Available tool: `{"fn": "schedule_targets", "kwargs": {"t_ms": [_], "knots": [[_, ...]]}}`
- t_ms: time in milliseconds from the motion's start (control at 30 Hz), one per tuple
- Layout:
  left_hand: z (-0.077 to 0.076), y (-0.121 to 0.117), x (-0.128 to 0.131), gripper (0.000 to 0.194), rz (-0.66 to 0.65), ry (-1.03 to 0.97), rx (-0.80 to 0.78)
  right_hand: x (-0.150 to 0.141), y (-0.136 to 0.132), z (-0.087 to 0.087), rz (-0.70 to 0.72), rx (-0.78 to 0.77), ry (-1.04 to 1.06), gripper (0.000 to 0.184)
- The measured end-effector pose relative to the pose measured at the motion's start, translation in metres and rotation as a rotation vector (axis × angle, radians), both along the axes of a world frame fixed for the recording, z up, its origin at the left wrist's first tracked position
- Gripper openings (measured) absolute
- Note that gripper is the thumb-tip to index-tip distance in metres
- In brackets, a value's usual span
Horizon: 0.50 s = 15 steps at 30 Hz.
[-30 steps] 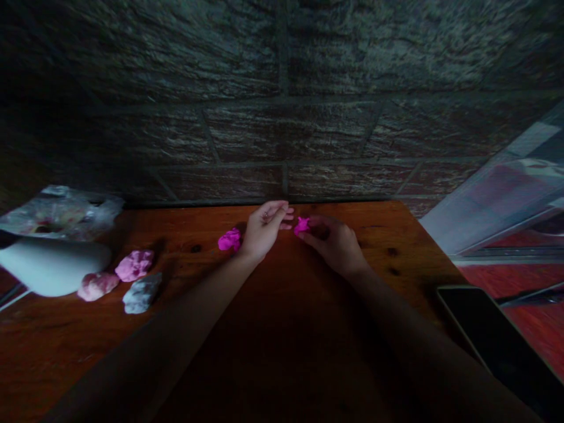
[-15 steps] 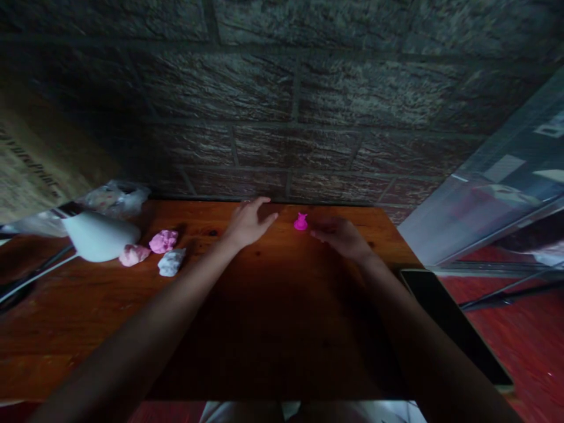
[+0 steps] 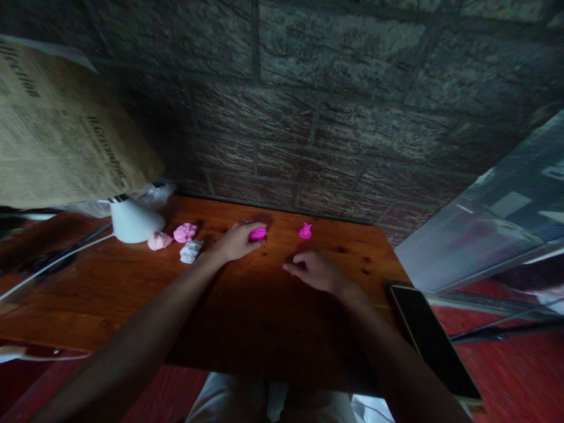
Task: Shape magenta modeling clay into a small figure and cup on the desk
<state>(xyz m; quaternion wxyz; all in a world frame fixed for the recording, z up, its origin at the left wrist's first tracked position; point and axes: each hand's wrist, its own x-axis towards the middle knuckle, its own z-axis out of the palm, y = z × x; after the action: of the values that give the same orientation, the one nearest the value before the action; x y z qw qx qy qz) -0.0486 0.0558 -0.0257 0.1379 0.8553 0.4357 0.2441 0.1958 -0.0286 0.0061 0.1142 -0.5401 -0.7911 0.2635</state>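
Observation:
My left hand [image 3: 238, 241] is closed around a lump of bright magenta modelling clay [image 3: 258, 234], its thumb and fingers on either side. To the right, near the wall, a small magenta clay figure [image 3: 305, 231] with pointed tips on top stands upright by itself. My right hand [image 3: 314, 270] hovers in front of that figure, apart from it, with fingers curled in and nothing visible in them. Left of my left hand lie a pink clay lump [image 3: 185, 232], a paler pink lump [image 3: 159, 240] and a white lump [image 3: 191, 252].
A lamp with a white base [image 3: 134, 222] and printed paper shade [image 3: 70, 129] stands at the left, plastic wrapping behind it. A dark-screened tablet [image 3: 434, 341] lies along the right edge of the wooden table [image 3: 282, 317]. A brick wall [image 3: 282, 129] rises behind.
My right hand has let go of the magenta figure and drawn back toward me. My left hand has moved left and taken hold of the magenta lump. The view has shifted.

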Motion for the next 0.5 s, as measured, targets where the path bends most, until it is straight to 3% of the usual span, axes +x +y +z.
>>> {"fn": "schedule_targets", "kwargs": {"t_ms": [167, 267, 367, 433, 500], "knots": [[-0.006, 0.000, 0.003, 0.043, 0.026, 0.016, 0.067, 0.019, 0.009, 0.006, -0.075, 0.084, -0.001, 0.038], [-0.011, 0.002, 0.000, 0.046, 0.053, 0.009, 0.086, 0.039, 0.022, 0.003, -0.291, 0.181, 0.075, 0.032], [-0.011, 0.003, 0.006, 0.047, 0.111, -0.062, 0.149, 0.052, 0.036, -0.010, -0.551, 0.257, 0.315, 0.022], [-0.009, 0.002, 0.020, 0.040, 0.169, -0.170, 0.178, 0.054, 0.044, -0.021, -0.648, 0.225, 0.523, 0.022], [-0.008, 0.003, 0.043, 0.037, 0.130, -0.312, 0.102, 0.052, 0.050, -0.031, -0.695, 0.190, 0.676, 0.027]]}}
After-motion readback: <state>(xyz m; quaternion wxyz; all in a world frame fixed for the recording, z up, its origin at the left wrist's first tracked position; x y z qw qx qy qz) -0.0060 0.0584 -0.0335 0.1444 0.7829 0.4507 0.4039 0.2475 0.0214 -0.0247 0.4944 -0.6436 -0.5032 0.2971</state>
